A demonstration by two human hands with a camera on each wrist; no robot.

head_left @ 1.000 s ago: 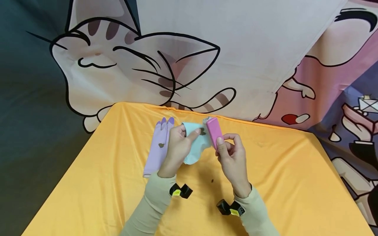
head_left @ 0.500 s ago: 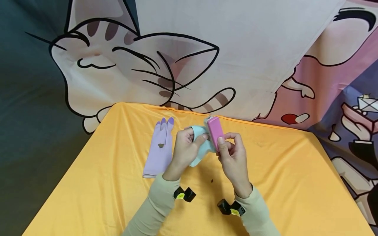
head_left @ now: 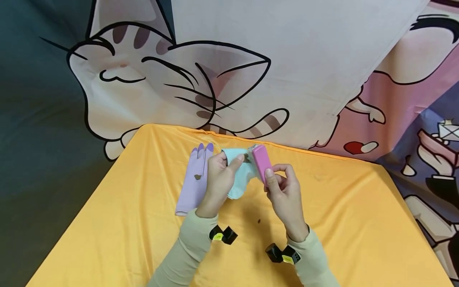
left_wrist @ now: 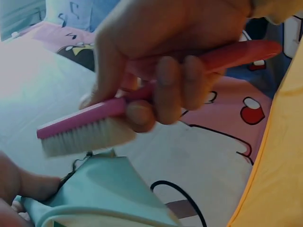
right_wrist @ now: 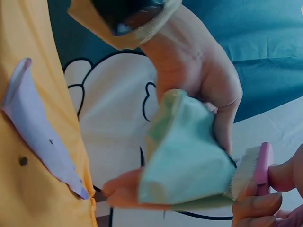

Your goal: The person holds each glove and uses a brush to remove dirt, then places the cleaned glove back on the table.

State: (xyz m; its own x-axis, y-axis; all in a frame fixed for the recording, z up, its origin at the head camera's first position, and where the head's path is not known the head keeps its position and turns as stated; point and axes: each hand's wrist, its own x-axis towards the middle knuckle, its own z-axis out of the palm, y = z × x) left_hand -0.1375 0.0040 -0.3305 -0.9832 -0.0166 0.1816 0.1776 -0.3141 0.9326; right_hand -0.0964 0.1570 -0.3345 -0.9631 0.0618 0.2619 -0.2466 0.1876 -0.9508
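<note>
So the left hand [head_left: 218,179] has a mint cloth [head_left: 238,179] pinched, thumb on top and fingers underneath, held up off the table [head_left: 344,223]. Can't tell exactly what the cloth is, but it has a dark spot [head_left: 246,158] near the tip of that thumb.

The right hand [head_left: 284,193] grips a pink brush [head_left: 262,159], thumb and fingers curled round it. In the left wrist view you can see the pale bristles [left_wrist: 87,139] facing the cloth, with the handle [left_wrist: 241,53] running back out past the fingers. From the right wrist the bristles sit right at the cloth's edge — I honestly can't tell whether they're touching it or just beside it.

A purple glove [head_left: 191,191] lies on the table just left of the left hand, fingers pointing toward the backdrop [head_left: 305,59], and it has a brown patch [head_left: 197,177] on it. There's also a little brown bit [head_left: 259,221] on the table, nearer the person than the cloth and brush. Table's covered in yellow fabric, and the backdrop has a big smiling cartoon cat [head_left: 107,93] on it. Both sleeves [head_left: 190,249] are pale green — black wrist cameras [head_left: 229,235] on each arm.
</note>
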